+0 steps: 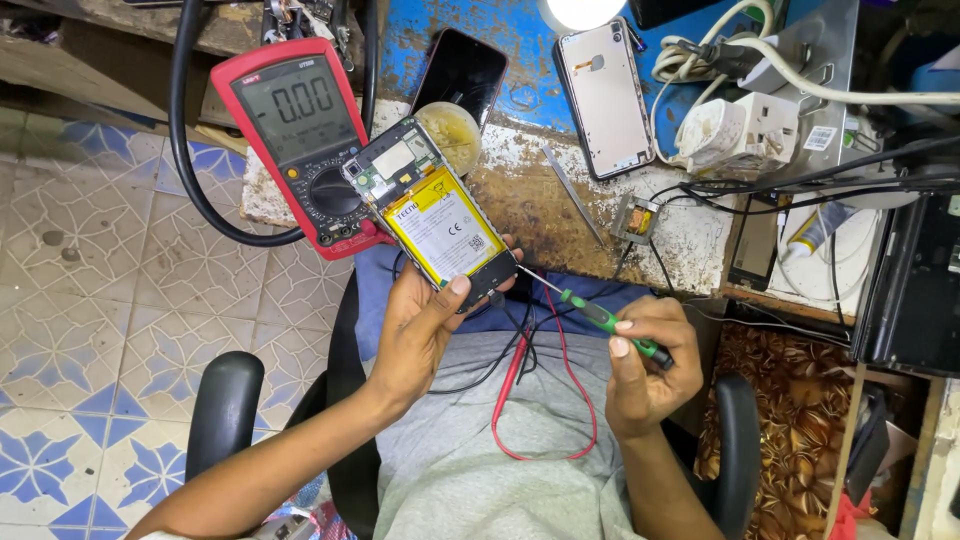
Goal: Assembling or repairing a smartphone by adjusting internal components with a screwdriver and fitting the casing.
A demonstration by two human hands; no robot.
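Note:
My left hand (420, 330) holds an opened phone (430, 215) from below, back cover off, showing a yellow battery and the circuit board at its top end. My right hand (645, 365) grips a thin green-handled screwdriver (600, 318). Its metal tip points left and touches the lower right corner of the phone. Both hands are above my lap, in front of the worn workbench edge (560, 215).
A red multimeter (300, 140) stands left of the phone, with its red and black leads (530, 400) draped over my lap. On the bench lie a dark phone (462, 72), a silver phone back (606, 95), tweezers (572, 190), a small component (638, 218), plugs and cables (740, 130). Chair armrests (222, 410) flank me.

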